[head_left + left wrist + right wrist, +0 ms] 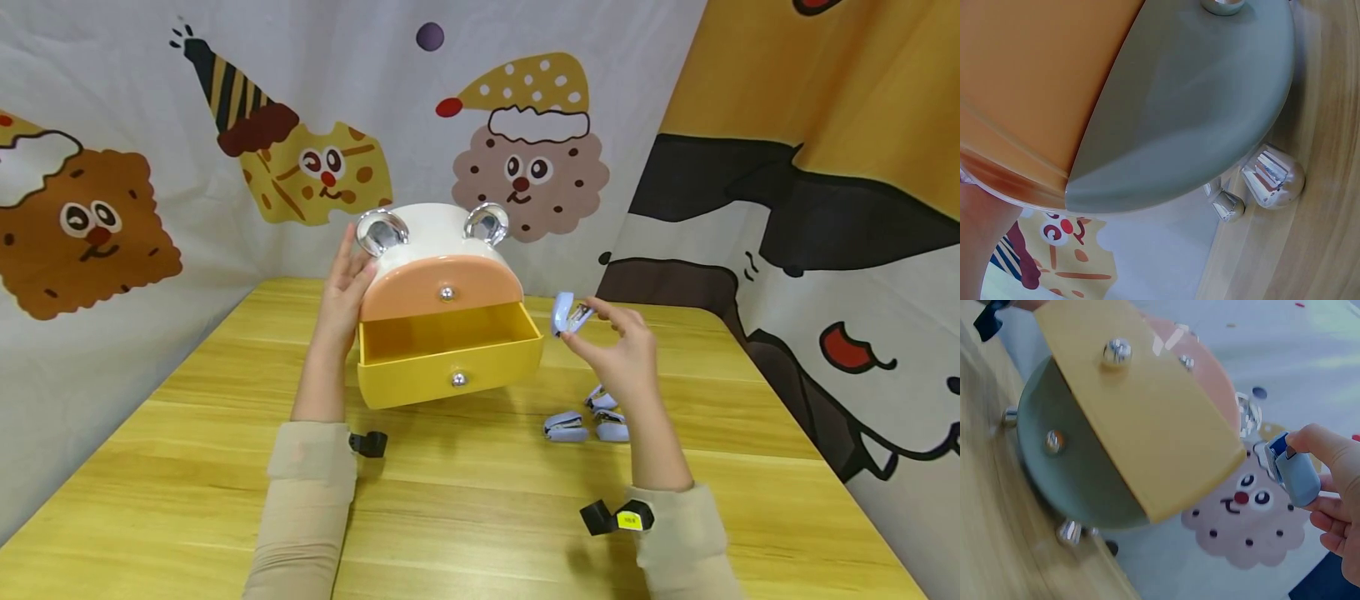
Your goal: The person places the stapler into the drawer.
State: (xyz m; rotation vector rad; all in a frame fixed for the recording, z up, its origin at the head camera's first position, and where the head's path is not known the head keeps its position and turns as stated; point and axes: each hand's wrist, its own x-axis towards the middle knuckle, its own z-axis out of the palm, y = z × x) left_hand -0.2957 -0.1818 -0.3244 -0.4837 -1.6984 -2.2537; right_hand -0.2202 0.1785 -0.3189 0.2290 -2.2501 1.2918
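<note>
A round storage box (431,237) with silver ears stands on the table, its yellow drawer (408,379) pulled out. Nothing shows inside that drawer. Against the box's left side my left hand (347,287) rests, fingers extended upward; in the left wrist view only a bit of the hand shows. My right hand (622,342) pinches a small pale-blue stapler (562,315) between thumb and fingers, to the right of the drawer, and the same stapler (1299,475) appears in the right wrist view. Below the yellow drawer is a shut green drawer (1085,469), hidden in the head view.
Several more pale-blue staplers, one of them a stapler (566,427) at the left of the group, lie on the wooden table (450,517) below my right hand. A printed cloth (300,50) hangs behind the table. Silver feet (1272,178) hold up the box.
</note>
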